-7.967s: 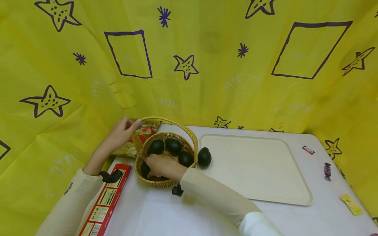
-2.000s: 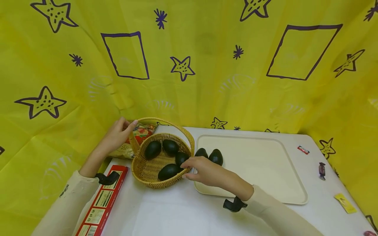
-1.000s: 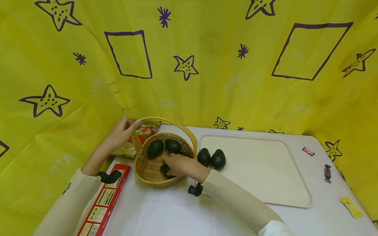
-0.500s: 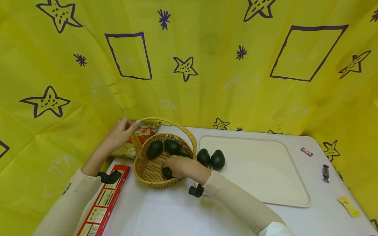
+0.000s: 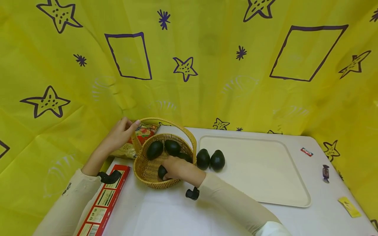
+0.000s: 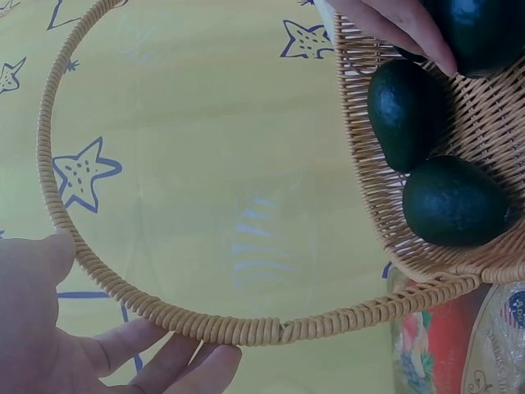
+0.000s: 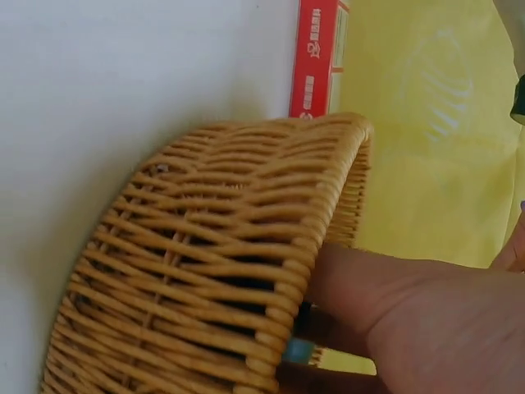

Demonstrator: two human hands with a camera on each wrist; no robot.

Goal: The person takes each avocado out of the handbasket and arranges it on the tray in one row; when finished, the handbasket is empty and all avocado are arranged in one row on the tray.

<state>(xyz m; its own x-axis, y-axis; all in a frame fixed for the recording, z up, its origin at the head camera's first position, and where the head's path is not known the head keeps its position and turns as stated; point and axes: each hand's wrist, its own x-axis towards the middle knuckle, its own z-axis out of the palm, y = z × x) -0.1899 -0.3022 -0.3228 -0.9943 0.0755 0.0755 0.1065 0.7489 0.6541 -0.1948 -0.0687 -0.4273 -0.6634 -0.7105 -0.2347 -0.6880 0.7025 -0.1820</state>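
Note:
My left hand [image 5: 119,134] holds the left side of the wicker basket's arched handle [image 6: 238,330], thumb on one side and fingers on the other. Inside the basket [image 5: 155,184], my right hand [image 5: 178,168] grips a dark green avocado [image 5: 161,171], which it partly covers. Farther back in the basket lie two more avocados, one at left [image 5: 155,149] and one beside it [image 5: 172,147]. Another avocado [image 5: 185,157] shows partly behind my right hand. In the right wrist view, the basket wall hides my right fingertips.
Two avocados [image 5: 217,160] stand side by side at the left edge of a cream tray [image 5: 257,170]. A red box [image 5: 103,203] lies left of the basket, food packets [image 5: 127,149] behind it. Small wrapped sweets [image 5: 325,173] lie at right. A yellow curtain [image 5: 206,82] closes the back.
A second avocado came to stand by the first at the tray's left edge. My right hand then returned into the basket and took hold of another avocado. My left hand stayed on the handle.

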